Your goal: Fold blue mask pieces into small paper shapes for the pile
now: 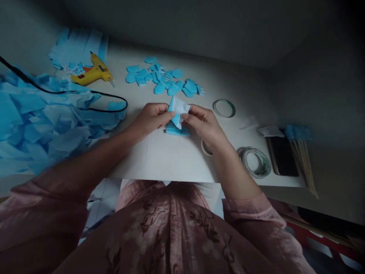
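A small blue-and-white piece of fabric (pixel 180 106), partly folded, is held up over the middle of the white table (pixel 159 161). On its left edge, my left hand (pixel 151 118) pinches it between thumb and fingers. My right hand (pixel 203 121) pinches the right side in the same way. Just under the held piece lies a flat blue strip or stack (pixel 177 130), partly covered by the fingers. Behind the hands, several small cut blue pieces (pixel 159 78) are scattered on the table.
A yellow glue gun (pixel 95 71) with a black cord (pixel 108 110) lies back left, above a large heap of blue fabric pieces (pixel 42 121). Tape rolls (pixel 224 108) sit to the right, near a phone (pixel 283 156) and blue-topped sticks (pixel 303 152).
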`<move>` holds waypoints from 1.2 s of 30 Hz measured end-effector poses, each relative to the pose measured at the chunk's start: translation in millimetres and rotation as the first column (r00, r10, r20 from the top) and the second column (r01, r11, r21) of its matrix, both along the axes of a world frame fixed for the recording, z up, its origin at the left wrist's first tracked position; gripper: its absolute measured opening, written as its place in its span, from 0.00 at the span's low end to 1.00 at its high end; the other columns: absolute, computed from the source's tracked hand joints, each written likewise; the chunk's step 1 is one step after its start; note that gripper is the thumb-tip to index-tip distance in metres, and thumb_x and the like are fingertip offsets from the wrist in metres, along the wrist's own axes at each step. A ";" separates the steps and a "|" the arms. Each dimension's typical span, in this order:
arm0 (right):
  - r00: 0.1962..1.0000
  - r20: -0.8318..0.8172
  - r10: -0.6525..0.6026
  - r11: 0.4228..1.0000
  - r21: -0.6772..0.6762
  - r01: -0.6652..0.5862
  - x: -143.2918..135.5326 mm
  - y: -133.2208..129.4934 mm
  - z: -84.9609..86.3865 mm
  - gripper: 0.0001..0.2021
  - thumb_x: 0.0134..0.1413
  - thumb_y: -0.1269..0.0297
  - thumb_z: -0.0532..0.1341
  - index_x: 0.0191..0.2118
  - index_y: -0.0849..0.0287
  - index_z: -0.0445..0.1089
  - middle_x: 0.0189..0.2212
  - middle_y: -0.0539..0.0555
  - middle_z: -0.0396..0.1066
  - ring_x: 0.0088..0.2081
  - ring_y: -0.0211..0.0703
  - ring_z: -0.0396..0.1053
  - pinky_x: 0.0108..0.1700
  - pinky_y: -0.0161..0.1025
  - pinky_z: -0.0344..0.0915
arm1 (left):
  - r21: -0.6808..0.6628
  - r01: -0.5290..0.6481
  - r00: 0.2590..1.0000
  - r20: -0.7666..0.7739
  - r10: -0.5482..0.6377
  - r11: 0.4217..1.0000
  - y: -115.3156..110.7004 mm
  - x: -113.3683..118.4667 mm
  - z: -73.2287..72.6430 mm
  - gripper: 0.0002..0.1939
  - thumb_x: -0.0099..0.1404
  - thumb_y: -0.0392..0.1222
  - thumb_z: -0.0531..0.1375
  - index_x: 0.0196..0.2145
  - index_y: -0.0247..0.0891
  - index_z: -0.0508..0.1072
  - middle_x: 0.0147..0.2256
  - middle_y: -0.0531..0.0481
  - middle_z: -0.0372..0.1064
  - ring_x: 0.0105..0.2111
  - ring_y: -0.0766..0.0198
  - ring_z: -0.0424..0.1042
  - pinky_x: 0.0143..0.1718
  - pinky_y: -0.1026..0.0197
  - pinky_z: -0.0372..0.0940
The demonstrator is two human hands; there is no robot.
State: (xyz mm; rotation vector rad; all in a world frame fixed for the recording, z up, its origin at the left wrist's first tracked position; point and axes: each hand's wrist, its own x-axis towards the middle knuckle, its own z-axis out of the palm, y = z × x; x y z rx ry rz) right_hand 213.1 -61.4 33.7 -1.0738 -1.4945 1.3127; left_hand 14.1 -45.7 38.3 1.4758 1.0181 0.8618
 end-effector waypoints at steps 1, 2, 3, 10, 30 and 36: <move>1.000 0.003 0.010 1.000 -0.006 -0.010 0.2 0.2 -0.3 0.18 0.51 0.46 0.73 0.31 0.56 0.72 0.28 0.47 0.64 0.32 0.38 0.61 0.38 0.38 0.59 | 0.000 -0.003 1.000 -0.009 0.003 1.000 -0.1 0.0 0.1 0.18 0.64 0.40 0.62 0.19 0.39 0.62 0.16 0.57 0.57 0.20 0.72 0.55 0.24 0.64 0.51; 1.000 0.003 0.020 1.000 -0.012 -0.020 0.3 0.3 -0.7 0.19 0.49 0.46 0.74 0.31 0.56 0.72 0.28 0.47 0.64 0.32 0.38 0.61 0.37 0.38 0.59 | 0.001 -0.007 1.000 -0.016 0.007 1.000 -0.2 0.1 0.0 0.18 0.64 0.40 0.62 0.19 0.39 0.62 0.16 0.57 0.56 0.20 0.72 0.55 0.24 0.64 0.50; 1.000 -0.001 0.028 0.999 -0.018 -0.028 0.2 0.4 -1.0 0.19 0.48 0.47 0.75 0.32 0.56 0.72 0.28 0.47 0.65 0.32 0.38 0.60 0.37 0.38 0.59 | 0.004 -0.011 1.000 -0.022 0.011 1.000 -0.2 0.3 -0.3 0.18 0.64 0.40 0.62 0.20 0.39 0.62 0.16 0.57 0.56 0.20 0.72 0.55 0.24 0.64 0.50; 0.999 -0.051 -0.007 1.000 -0.025 0.006 -2.2 3.5 -6.6 0.19 0.45 0.50 0.77 0.33 0.57 0.73 0.26 0.45 0.64 0.30 0.35 0.58 0.33 0.35 0.56 | 0.062 -0.030 0.999 -0.038 0.032 0.998 -0.2 2.9 -4.7 0.16 0.61 0.42 0.64 0.21 0.39 0.63 0.17 0.58 0.56 0.19 0.72 0.53 0.23 0.64 0.48; 0.961 -0.226 -0.162 0.985 -0.093 0.144 -6.2 4.4 -3.4 0.20 0.40 0.49 0.78 0.33 0.54 0.74 0.30 0.47 0.72 0.34 0.38 0.68 0.40 0.39 0.71 | 0.016 0.023 0.999 0.044 -0.024 1.000 1.2 4.9 -8.1 0.07 0.56 0.41 0.68 0.32 0.36 0.77 0.19 0.58 0.65 0.19 0.72 0.60 0.22 0.66 0.54; 0.974 -0.136 -0.179 0.984 -0.026 0.177 -7.4 4.0 -6.1 0.18 0.43 0.50 0.77 0.29 0.54 0.72 0.25 0.45 0.64 0.32 0.37 0.63 0.37 0.37 0.66 | 0.022 0.034 0.998 0.049 -0.035 0.999 2.0 3.1 -10.5 0.08 0.58 0.43 0.67 0.31 0.37 0.76 0.19 0.58 0.63 0.19 0.72 0.59 0.22 0.66 0.53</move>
